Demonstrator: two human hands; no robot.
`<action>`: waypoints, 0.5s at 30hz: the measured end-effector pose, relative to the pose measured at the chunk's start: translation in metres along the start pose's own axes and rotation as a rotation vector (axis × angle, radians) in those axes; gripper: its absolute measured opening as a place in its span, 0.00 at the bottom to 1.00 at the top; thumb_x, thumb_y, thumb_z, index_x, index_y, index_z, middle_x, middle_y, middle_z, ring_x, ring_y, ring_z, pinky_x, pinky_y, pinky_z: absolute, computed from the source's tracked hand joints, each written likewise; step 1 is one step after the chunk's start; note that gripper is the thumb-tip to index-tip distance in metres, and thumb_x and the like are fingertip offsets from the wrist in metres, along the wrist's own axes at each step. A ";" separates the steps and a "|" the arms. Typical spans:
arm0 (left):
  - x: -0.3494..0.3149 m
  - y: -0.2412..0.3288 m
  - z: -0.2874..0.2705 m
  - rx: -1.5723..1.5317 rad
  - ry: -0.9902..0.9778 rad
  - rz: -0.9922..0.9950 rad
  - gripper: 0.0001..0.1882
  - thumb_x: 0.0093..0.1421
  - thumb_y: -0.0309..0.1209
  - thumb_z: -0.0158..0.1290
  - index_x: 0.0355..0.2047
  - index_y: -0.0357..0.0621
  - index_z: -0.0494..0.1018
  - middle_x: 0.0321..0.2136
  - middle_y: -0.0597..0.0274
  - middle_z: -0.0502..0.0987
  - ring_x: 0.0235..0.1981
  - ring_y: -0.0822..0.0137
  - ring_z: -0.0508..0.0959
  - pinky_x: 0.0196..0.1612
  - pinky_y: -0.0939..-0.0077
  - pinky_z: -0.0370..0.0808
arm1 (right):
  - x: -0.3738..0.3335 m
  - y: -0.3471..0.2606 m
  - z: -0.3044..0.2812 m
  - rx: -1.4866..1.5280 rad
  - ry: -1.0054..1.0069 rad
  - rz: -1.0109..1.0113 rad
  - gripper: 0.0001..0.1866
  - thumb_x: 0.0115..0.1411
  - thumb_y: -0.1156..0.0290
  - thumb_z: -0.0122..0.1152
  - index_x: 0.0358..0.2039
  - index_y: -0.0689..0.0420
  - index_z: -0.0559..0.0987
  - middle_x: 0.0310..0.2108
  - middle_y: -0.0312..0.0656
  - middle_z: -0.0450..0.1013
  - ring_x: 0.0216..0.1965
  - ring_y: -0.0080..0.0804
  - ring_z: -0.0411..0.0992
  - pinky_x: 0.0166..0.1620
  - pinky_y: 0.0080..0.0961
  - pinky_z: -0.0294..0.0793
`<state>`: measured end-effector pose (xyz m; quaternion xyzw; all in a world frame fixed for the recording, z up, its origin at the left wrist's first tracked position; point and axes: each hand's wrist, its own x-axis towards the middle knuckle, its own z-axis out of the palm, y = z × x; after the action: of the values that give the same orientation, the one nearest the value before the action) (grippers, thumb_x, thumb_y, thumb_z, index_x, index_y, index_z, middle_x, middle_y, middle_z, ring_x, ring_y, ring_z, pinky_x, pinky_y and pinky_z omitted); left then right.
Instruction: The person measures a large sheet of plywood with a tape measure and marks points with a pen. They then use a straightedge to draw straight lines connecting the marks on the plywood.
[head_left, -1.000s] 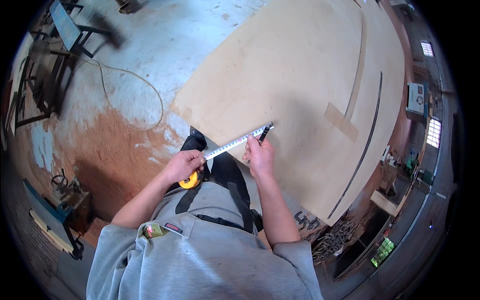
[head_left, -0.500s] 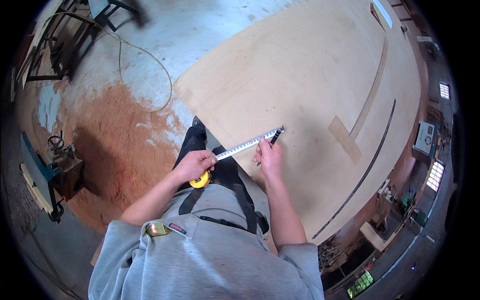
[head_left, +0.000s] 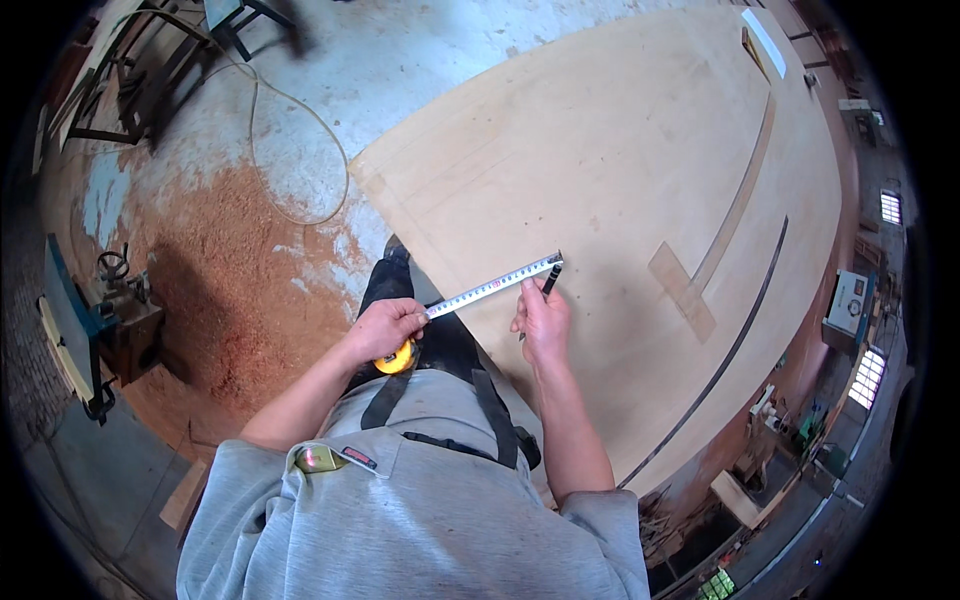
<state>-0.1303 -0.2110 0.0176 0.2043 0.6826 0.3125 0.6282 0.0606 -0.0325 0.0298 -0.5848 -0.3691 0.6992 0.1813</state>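
My left hand is closed on a tape measure, pinching its pulled-out white blade. The yellow case sits just under the fingers. Slanting up to the right, the blade crosses the near edge of a large pale wooden sheet, and its hooked end lies over the sheet. My right hand is closed round a black pen close to that end. The pen's upper part sticks up beside the hook. Whether the right fingertips touch the blade is hard to tell.
On the sheet lie a T-shaped wooden square and a long dark curved strip. A blue machine with a handwheel stands at left on a floor with reddish sawdust. A looped hose lies beyond.
The view has shifted slightly. The tape's hooked end is a little further left in view, and my right hand with the pen sits slightly lower against it. Both grips stay the same.
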 end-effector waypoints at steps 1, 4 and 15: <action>-0.002 0.001 0.000 -0.002 0.001 -0.005 0.09 0.69 0.31 0.52 0.37 0.40 0.79 0.25 0.71 0.78 0.28 0.78 0.74 0.35 0.80 0.73 | 0.000 -0.001 0.000 0.000 -0.001 0.000 0.09 0.68 0.66 0.59 0.36 0.59 0.76 0.19 0.30 0.64 0.14 0.17 0.58 0.18 0.21 0.65; -0.007 0.003 -0.001 0.009 -0.003 -0.009 0.09 0.69 0.31 0.52 0.37 0.40 0.79 0.25 0.71 0.78 0.28 0.78 0.74 0.35 0.80 0.73 | 0.000 -0.002 0.003 -0.014 -0.044 -0.018 0.10 0.67 0.66 0.60 0.31 0.57 0.74 0.20 0.30 0.65 0.17 0.17 0.61 0.19 0.20 0.66; -0.006 -0.022 -0.004 -0.085 -0.012 -0.021 0.09 0.69 0.31 0.52 0.35 0.41 0.78 0.25 0.71 0.78 0.28 0.78 0.74 0.34 0.80 0.73 | 0.010 0.006 0.022 -0.099 -0.038 -0.001 0.11 0.66 0.67 0.60 0.29 0.57 0.72 0.21 0.32 0.66 0.18 0.18 0.62 0.20 0.21 0.67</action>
<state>-0.1310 -0.2316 0.0071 0.1723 0.6670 0.3335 0.6436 0.0383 -0.0365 0.0195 -0.5793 -0.4070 0.6910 0.1456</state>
